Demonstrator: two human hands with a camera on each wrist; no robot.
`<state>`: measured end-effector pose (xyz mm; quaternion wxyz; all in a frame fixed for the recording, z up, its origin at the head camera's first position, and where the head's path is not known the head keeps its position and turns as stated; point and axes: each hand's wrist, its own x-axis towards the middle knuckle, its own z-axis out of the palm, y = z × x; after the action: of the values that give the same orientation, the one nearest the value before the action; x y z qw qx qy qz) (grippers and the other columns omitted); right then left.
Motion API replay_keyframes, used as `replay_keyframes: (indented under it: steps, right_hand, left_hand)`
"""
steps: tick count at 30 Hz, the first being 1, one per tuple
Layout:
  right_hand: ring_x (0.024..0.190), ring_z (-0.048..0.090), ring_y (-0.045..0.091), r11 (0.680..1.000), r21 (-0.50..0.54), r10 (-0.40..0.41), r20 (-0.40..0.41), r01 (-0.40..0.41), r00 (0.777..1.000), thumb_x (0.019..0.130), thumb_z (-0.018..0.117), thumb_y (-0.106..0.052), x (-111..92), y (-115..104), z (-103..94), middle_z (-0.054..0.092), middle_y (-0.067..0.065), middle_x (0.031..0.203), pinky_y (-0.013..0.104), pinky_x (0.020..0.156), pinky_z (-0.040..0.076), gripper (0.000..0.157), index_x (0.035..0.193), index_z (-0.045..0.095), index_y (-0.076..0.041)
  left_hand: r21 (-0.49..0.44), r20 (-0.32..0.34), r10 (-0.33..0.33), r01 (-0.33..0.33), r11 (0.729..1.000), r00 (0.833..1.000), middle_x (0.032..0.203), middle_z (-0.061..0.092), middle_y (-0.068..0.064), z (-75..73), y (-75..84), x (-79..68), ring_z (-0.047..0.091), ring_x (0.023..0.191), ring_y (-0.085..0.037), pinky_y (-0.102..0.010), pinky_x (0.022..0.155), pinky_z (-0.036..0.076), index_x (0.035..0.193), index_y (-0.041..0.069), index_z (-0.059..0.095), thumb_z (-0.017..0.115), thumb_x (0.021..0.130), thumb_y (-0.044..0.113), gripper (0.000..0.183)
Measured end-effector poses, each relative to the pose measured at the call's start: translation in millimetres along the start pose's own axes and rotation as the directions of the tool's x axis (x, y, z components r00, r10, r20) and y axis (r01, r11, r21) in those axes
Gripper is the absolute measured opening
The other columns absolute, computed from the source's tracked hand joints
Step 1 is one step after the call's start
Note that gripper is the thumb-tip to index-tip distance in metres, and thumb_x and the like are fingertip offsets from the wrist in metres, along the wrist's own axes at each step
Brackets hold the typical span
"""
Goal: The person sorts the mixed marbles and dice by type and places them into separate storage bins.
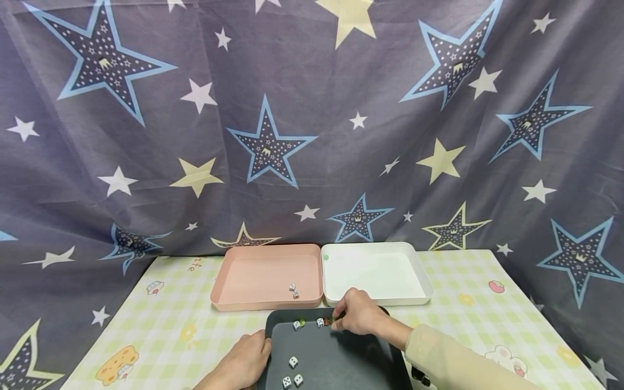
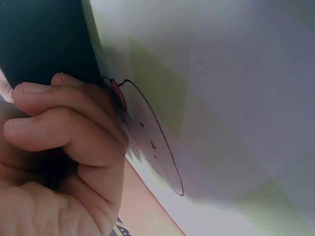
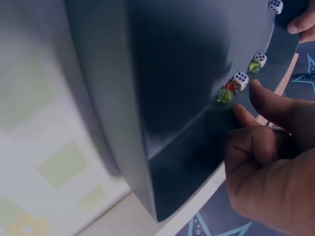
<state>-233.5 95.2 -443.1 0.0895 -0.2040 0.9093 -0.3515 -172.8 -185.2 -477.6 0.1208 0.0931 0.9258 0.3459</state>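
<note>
A dark grey tray (image 1: 341, 362) holds white dice and glass marbles. At its left side my left hand (image 1: 244, 360) grips the edge, thumb at the rim and fingers curled against the outer wall. My right hand (image 1: 359, 314) hovers over the far edge, thumb and index finger apart with nothing seen between them. Right by its fingertips lie a green marble (image 3: 225, 95), a red-orange marble (image 3: 232, 87) and a die (image 3: 240, 80) in a row. A second green marble (image 3: 254, 66) touches another die (image 3: 260, 59). Several dice, such as one die (image 1: 293, 362), lie nearer the tray's left side.
Behind the dark tray stand a pink tray (image 1: 263, 265) with dice in it and a white tray (image 1: 414, 276) with a small green marble (image 1: 326, 258) in its far left corner. A checked cloth (image 1: 180, 314) covers the table; a star-patterned curtain (image 1: 312, 179) hangs behind.
</note>
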Motion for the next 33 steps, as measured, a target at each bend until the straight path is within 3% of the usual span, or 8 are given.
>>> replay_keyframes:
  steps: [6, 14, 20, 33]
  right_hand:
    - [0.072, 0.061, 0.01, 0.999, -0.034, -0.019, 0.021, 0.019, 1.0, 0.078, 0.093, -0.004, 1.0, 0.3, 1.8, 0.078, 0.005, 0.084, 0.034, 0.069, 0.055, 0.016, 0.089, 0.082, -0.001]
    - [0.067, 0.06, 0.008, 0.999, -0.034, -0.041, 0.02, 0.041, 0.999, 0.077, 0.092, -0.002, 1.4, 0.0, 5.3, 0.076, -0.002, 0.076, 0.032, 0.066, 0.053, 0.012, 0.083, 0.082, -0.004]
    - [0.071, 0.061, 0.009, 0.997, -0.044, -0.064, 0.009, 0.064, 0.998, 0.077, 0.092, 0.002, 1.3, -3.0, 7.3, 0.076, 0.0, 0.076, 0.033, 0.069, 0.054, 0.012, 0.081, 0.082, -0.004]
    - [0.059, 0.055, 0.005, 0.993, -0.085, -0.081, 0.008, 0.081, 0.997, 0.072, 0.094, 0.003, 6.4, -3.2, 12.1, 0.065, -0.011, 0.06, 0.027, 0.059, 0.049, 0.022, 0.067, 0.076, -0.009]
  left_hand:
    - [-0.006, 0.0, 0.007, -0.007, 1.0, 1.0, 0.063, 0.053, -0.007, -0.4, 0.0, -0.9, 0.056, 0.049, -0.016, -0.033, 0.047, 0.047, 0.089, 0.003, 0.061, 0.044, 0.109, 0.011, 0.027]
    - [-0.004, 0.001, 0.007, -0.007, 1.0, 1.0, 0.064, 0.053, -0.006, -1.0, 0.2, -1.1, 0.057, 0.054, -0.017, -0.034, 0.052, 0.048, 0.091, 0.002, 0.061, 0.045, 0.109, 0.011, 0.026]
    - [-0.008, 0.011, -0.004, 0.004, 1.0, 1.0, 0.061, 0.054, -0.007, -0.1, -0.8, -0.5, 0.055, 0.045, -0.014, -0.032, 0.044, 0.047, 0.089, 0.004, 0.061, 0.044, 0.109, 0.011, 0.027]
    - [-0.007, 0.043, -0.013, 0.013, 1.0, 0.999, 0.06, 0.055, -0.008, -2.3, -1.5, -0.1, 0.048, 0.037, -0.008, -0.029, 0.039, 0.044, 0.09, 0.004, 0.06, 0.042, 0.11, 0.013, 0.029]
